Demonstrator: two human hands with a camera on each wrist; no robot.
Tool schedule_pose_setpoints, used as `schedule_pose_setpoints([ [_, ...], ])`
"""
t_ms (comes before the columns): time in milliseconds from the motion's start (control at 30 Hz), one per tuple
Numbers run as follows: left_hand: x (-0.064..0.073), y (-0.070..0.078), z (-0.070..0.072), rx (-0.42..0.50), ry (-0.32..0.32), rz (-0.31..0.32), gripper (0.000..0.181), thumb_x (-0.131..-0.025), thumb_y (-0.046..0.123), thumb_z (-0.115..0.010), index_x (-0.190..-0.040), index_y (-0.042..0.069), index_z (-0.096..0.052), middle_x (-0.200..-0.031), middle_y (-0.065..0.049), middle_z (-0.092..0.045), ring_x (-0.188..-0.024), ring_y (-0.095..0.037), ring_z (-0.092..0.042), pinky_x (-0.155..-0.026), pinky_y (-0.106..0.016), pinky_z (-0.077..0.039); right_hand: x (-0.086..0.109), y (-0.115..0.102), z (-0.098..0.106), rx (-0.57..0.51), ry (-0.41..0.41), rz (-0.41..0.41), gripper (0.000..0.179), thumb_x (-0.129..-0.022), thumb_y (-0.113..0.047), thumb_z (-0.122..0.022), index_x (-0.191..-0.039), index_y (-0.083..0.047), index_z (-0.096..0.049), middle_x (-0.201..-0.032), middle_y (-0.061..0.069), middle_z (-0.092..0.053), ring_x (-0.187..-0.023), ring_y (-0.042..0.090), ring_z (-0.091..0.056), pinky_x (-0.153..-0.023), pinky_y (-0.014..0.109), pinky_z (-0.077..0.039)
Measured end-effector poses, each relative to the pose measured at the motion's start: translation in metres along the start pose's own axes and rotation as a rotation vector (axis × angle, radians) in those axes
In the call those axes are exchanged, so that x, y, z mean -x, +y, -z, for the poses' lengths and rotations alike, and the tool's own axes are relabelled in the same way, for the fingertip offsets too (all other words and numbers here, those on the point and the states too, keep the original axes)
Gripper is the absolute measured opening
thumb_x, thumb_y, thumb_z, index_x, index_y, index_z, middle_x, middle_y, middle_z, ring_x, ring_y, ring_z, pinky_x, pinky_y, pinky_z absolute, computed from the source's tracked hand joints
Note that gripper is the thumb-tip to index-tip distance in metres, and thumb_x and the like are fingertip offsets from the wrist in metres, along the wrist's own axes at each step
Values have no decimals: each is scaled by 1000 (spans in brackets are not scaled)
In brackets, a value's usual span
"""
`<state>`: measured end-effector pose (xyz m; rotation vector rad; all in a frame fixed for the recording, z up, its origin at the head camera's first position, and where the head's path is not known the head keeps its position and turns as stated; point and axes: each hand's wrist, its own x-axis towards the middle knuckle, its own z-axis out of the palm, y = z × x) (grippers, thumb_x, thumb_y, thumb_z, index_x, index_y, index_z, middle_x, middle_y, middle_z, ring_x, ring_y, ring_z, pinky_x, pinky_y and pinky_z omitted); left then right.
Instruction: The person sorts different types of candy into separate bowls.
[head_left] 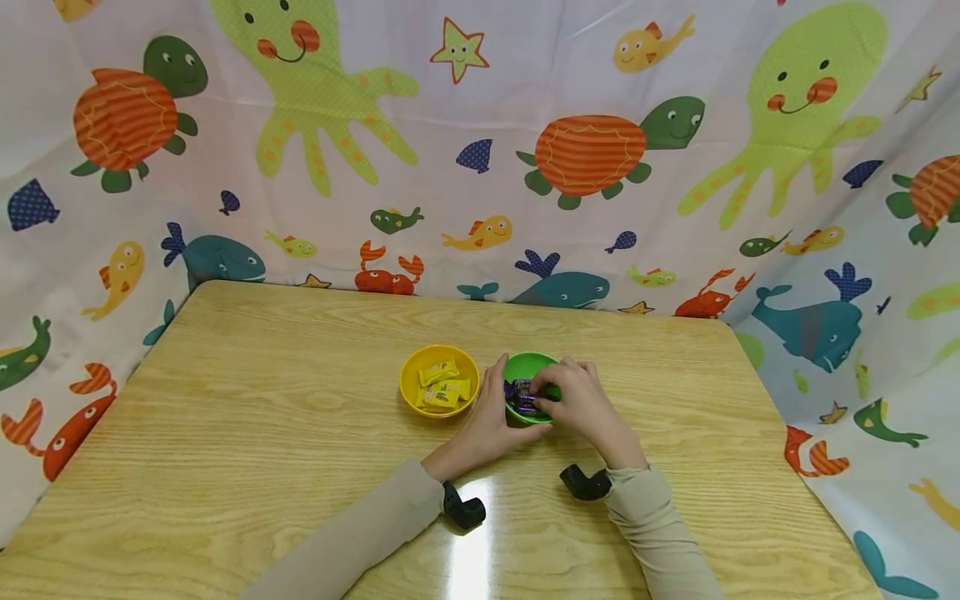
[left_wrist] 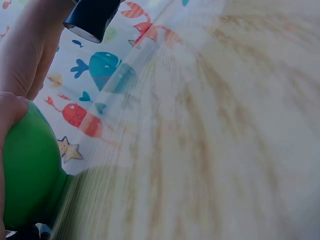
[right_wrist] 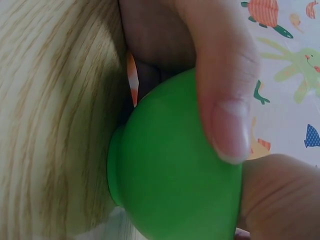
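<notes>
A green bowl (head_left: 529, 362) stands on the wooden table with purple-wrapped candies (head_left: 523, 387) inside. My left hand (head_left: 486, 423) grips it from the left and front, fingers along one side and thumb across the near side. In the right wrist view that thumb presses on the outer wall of the green bowl (right_wrist: 175, 165). My right hand (head_left: 579, 400) reaches over the right rim, its thumb and fingertips pinching a purple-wrapped candy within; the fingers partly cover it. Left of my left hand is a yellow bowl (head_left: 407, 385) holding several yellow-wrapped candies (head_left: 442, 392).
Bare wooden tabletop (head_left: 285, 400) stretches to both sides of the bowls. Behind it and at the sides hangs a white curtain (head_left: 420, 108) printed with sea animals. Black wrist cameras (head_left: 463, 510) sit by both sleeves, low over the table.
</notes>
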<state>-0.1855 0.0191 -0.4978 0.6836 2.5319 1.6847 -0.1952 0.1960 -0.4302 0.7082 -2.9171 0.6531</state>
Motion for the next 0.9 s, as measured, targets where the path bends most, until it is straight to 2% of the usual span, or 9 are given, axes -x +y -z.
schedule_pose_setpoints([
  [333, 0, 7, -2, -31, 3, 26, 116, -81, 50, -79, -158, 8, -3, -158, -15, -20, -141, -31, -31, -112, -52, -32, 2, 0, 6, 4, 61, 54, 9, -82, -12, -82, -89, -15, -76, -93, -3, -72, -92, 21, -57, -90, 54, -36],
  [567, 2, 22, 3, -72, -4, -24, 111, -84, 40, -79, -158, 5, -5, -164, -16, -5, -149, -30, -12, -117, -52, -22, 6, -7, 17, -38, 124, 90, 8, -83, -11, -81, -90, -12, -76, -94, 0, -71, -94, 24, -59, -87, 52, -36],
  [667, 4, 34, 9, -90, -53, -23, 110, -84, 43, -78, -159, 7, -6, -165, -12, 0, -151, -28, -5, -115, -60, -20, 9, -11, 21, -42, 154, 101, 8, -83, -12, -81, -89, -13, -75, -96, 2, -71, -96, 25, -58, -86, 53, -37],
  [767, 8, 49, 20, -97, -138, -17, 109, -85, 47, -76, -159, 7, -6, -165, -9, 6, -151, -26, 1, -113, -65, -18, 12, -14, 26, -56, 189, 121, 9, -83, -11, -81, -88, -14, -75, -96, 3, -71, -96, 25, -57, -84, 52, -38],
  [900, 13, 67, 40, -85, -247, -22, 107, -88, 47, -73, -160, 9, -3, -165, -5, 14, -151, -23, 8, -114, -60, -20, 16, -17, 32, -79, 234, 169, 9, -83, -10, -80, -88, -14, -74, -94, 0, -70, -95, 23, -57, -81, 48, -36],
])
